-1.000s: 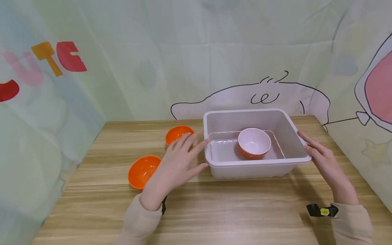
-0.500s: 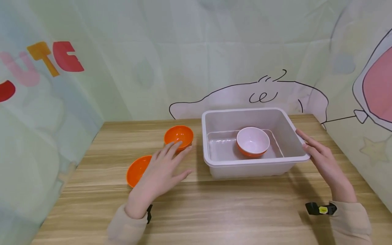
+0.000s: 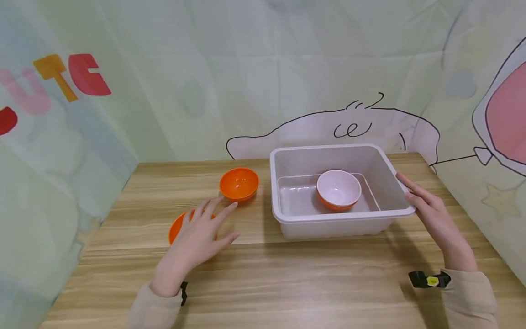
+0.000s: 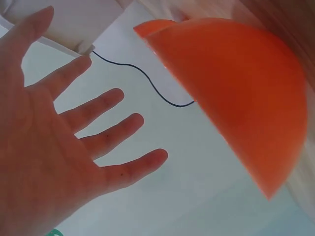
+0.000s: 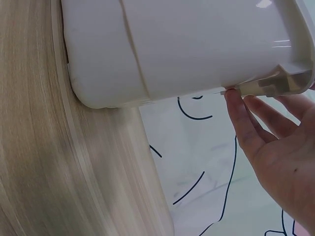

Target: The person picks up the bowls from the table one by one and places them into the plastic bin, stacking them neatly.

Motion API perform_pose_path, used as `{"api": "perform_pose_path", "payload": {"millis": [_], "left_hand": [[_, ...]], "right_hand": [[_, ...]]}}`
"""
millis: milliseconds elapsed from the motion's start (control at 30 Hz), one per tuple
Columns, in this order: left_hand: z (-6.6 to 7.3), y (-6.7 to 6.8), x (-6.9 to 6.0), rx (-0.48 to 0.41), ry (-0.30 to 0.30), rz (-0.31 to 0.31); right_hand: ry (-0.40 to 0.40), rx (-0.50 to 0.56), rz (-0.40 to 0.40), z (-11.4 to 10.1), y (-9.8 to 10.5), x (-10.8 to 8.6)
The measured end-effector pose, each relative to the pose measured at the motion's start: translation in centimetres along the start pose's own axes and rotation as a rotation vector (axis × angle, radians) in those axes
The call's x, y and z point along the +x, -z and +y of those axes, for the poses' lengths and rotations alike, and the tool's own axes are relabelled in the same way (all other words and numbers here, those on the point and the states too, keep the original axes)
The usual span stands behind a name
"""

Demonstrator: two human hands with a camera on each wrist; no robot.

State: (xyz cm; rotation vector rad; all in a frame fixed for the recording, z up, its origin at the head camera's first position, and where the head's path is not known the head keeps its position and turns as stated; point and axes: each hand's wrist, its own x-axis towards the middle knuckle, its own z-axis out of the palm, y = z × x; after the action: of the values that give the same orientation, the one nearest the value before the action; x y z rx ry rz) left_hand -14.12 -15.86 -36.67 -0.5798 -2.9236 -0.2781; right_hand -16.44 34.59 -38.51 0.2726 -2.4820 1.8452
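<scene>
My left hand [image 3: 197, 240] hovers with spread fingers over the nearer orange bowl [image 3: 176, 228], partly covering it. In the left wrist view that hand's palm and straight fingers hold nothing, and a large orange bowl [image 4: 241, 93] stands apart from the fingertips. Another orange bowl [image 3: 239, 184] sits behind on the table. My right hand [image 3: 437, 219] touches the outside of the right rim of a pale grey plastic bin [image 3: 345, 218]. In the right wrist view its fingertips [image 5: 235, 98] meet the bin just beneath the rim. Inside the bin rests a bowl [image 3: 339, 188], white within and orange outside.
The bin and bowls stand on a wood-grain table [image 3: 287, 283]. A printed curtain [image 3: 185, 91] hangs close behind its back edge and along both sides.
My left hand has moved left and towards me, away from the bin's left side, uncovering the far orange bowl and covering more of the nearer one. The right hand stays at the bin's rim.
</scene>
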Motion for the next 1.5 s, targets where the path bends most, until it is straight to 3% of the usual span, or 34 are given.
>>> {"api": "perform_pose_path", "payload": {"millis": [300,967,1500], "left_hand": [[-1.8,-0.3,-0.8,-0.016,0.051,-0.052],[-5.2,-0.9,-0.7,-0.056,0.083,-0.152],[-5.8,-1.2,-0.7,-0.091,0.107,-0.179]], "right_hand": [[-0.04,-0.072,0.019,-0.3,-0.1,-0.1],[-0.061,-0.08,0.02,-0.5,-0.1,-0.1],[-0.06,-0.083,0.024,-0.5,-0.1,-0.1]]}}
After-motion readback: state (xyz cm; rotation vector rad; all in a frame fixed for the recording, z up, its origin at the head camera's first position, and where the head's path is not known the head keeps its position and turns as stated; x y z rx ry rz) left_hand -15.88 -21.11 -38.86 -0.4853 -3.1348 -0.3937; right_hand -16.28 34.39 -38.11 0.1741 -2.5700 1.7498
